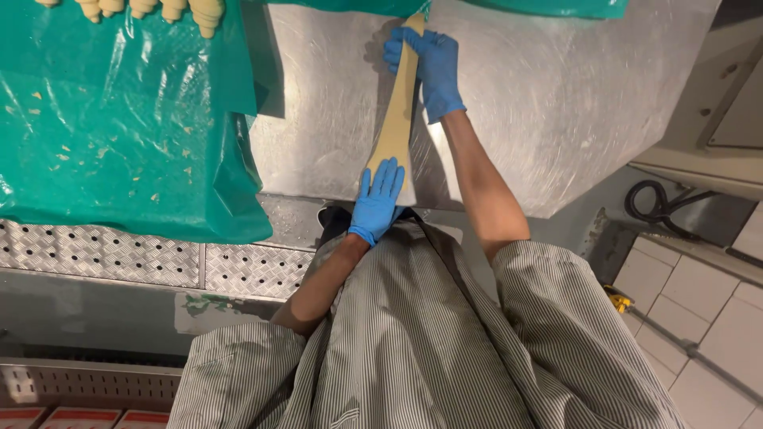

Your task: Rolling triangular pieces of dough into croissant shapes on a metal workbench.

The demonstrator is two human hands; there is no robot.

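Note:
A long, narrow triangle of pale dough [396, 119] lies stretched on the floured steel table [540, 95]. My left hand [378, 199], in a blue glove, presses flat on the wide near end of the dough at the table's front edge. My right hand [429, 67], also gloved in blue, grips the thin far end of the strip, arm stretched out over the table. The dough runs taut between the two hands.
A green plastic sheet [119, 119] covers the left of the table, dotted with dough crumbs; several shaped dough pieces [151, 9] sit at its far edge. Ribbed metal plating [103, 254] lies below it. Tiled floor [699, 318] and a black hose [660, 206] are at right.

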